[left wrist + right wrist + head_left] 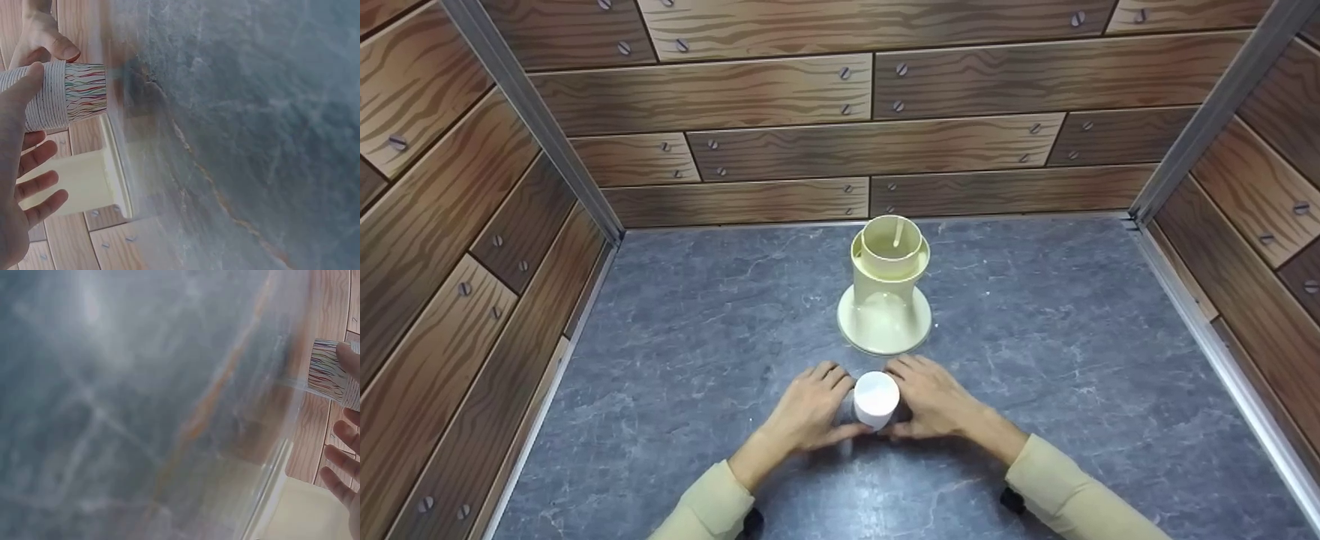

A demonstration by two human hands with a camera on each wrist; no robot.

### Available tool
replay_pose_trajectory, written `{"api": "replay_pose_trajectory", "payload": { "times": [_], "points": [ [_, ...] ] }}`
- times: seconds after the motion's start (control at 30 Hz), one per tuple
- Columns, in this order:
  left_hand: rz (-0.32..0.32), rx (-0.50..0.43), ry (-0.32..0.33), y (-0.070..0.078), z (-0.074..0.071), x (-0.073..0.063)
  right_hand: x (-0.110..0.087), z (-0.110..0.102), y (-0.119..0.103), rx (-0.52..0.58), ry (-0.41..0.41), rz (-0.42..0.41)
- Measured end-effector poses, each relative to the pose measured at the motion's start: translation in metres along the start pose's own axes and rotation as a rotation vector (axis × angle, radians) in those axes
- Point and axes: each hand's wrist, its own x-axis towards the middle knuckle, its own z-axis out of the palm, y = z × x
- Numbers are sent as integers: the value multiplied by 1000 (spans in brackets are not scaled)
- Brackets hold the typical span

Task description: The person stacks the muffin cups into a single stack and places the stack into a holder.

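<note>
A stack of paper cups stands upright on the dark marbled tabletop. Its rims are bunched at the top, and the lowest cup shows a wavy coloured line pattern. From the left side, my left hand holds the stack between thumb and index finger, its other fingers spread. On the opposite side my right hand holds it the same way, thumb toward me. In the right wrist view the patterned cup sits at the edge, under the thumb. Just beyond the hands is a pale yellow plastic stand with a round base and an upright tube.
Wood-patterned panels wall the table at the back and both sides. Metal strips run along the table's edges. The yellow stand is the nearest object ahead of the cups.
</note>
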Motion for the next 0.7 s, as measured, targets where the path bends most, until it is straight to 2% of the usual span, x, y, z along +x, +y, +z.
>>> {"api": "replay_pose_trajectory", "payload": {
  "times": [0.43,0.7],
  "points": [
    [23,31,99,-3,-11,7,8,-20,0,-47,44,-19],
    [33,39,125,-9,-23,12,19,-34,1,-88,68,-33]
  ]
}}
